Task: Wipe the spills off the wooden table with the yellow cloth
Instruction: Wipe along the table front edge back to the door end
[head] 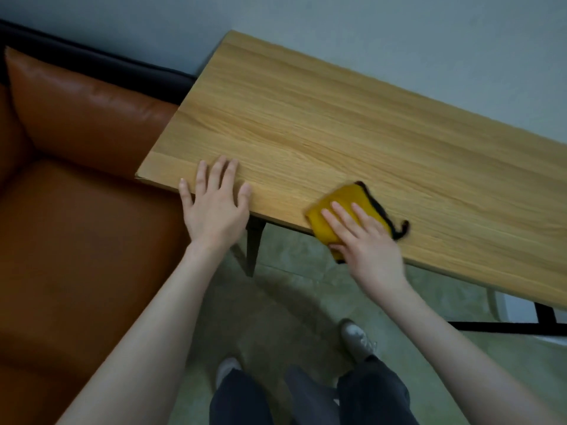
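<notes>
The person's dark trousers (242, 403) stood nearest, over a greenish floor (276, 302). The right hand (365, 243) pressed flat, fingers straight, on the yellow cloth (331, 216) at the tabletop's (306, 118) near edge. The left hand (214, 204) rested open-fingered on that edge, beside an orange sofa (76, 210).

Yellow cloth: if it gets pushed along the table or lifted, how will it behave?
The yellow cloth looks folded and soft, so it would likely droop or unfold if lifted. Under the flat right hand it should slide easily on the smooth wooden table. It overhangs the near edge, so it could slip off once released.
</notes>
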